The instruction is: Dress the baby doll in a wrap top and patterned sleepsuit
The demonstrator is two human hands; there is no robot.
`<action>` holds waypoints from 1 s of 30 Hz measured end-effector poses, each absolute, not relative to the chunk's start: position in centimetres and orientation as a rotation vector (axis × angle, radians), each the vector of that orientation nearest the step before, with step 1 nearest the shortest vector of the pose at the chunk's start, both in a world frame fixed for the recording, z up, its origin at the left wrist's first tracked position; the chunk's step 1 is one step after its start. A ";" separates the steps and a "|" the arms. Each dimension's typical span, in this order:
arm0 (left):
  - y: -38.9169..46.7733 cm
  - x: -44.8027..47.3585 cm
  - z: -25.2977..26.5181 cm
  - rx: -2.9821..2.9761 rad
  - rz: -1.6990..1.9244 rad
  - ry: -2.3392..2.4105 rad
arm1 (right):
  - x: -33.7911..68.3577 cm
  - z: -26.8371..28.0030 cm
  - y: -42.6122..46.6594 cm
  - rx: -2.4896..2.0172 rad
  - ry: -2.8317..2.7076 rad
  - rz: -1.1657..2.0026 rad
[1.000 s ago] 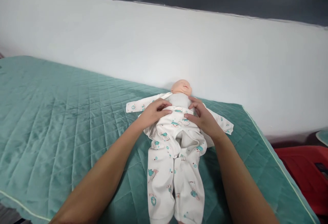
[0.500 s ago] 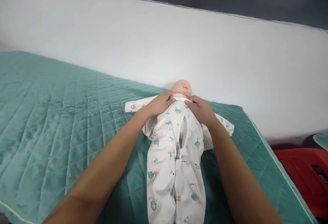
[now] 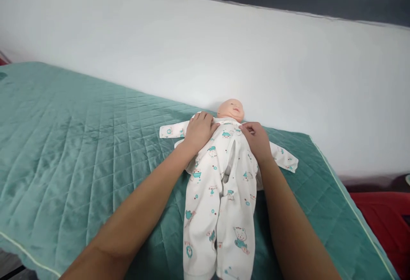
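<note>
A baby doll [image 3: 231,110] lies on its back with its head toward the wall. It is covered in white printed baby clothes [image 3: 209,186], with an opening down the middle and the legs stretched toward me. My left hand [image 3: 201,130] rests over the shoulder at the left, its fingers laid over the cloth and the thumb on the upper chest. At the other side of the chest, my right hand [image 3: 255,139] pinches the upper edge of the clothes between thumb and fingers. Both sleeves spread outward, partly hidden behind my hands.
Beneath the doll is a green quilted bed cover [image 3: 105,151] with a pale piped edge. A white wall [image 3: 160,45] rises right behind the doll's head. Something red [image 3: 381,216], of plastic look, stands beyond the right edge.
My left hand has shifted from the collar onto the shoulder, its fingers flatter. My right hand has moved slightly outward along the upper edge. The view has shifted a little.
</note>
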State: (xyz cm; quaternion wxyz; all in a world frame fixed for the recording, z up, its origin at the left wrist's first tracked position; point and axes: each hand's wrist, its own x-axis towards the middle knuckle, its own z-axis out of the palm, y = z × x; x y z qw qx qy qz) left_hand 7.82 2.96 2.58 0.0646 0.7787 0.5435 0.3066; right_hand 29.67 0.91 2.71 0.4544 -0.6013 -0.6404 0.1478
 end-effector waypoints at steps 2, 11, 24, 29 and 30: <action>3.1 7.3 2.4 2.324 0.902 1.615 | 30.5 2.2 0.7 -1.478 -1.592 0.308; 3.7 5.2 1.9 2.227 0.871 1.352 | 33.2 2.5 0.3 -1.453 -1.855 0.621; 5.5 6.0 2.2 2.284 0.871 1.585 | 32.4 3.1 0.8 -1.682 -1.811 0.432; 5.7 7.1 2.2 2.223 0.833 1.779 | 31.5 2.6 1.7 -1.811 -1.689 0.224; 5.8 7.3 2.2 2.205 0.825 1.812 | 31.4 2.5 1.9 -1.832 -1.671 0.198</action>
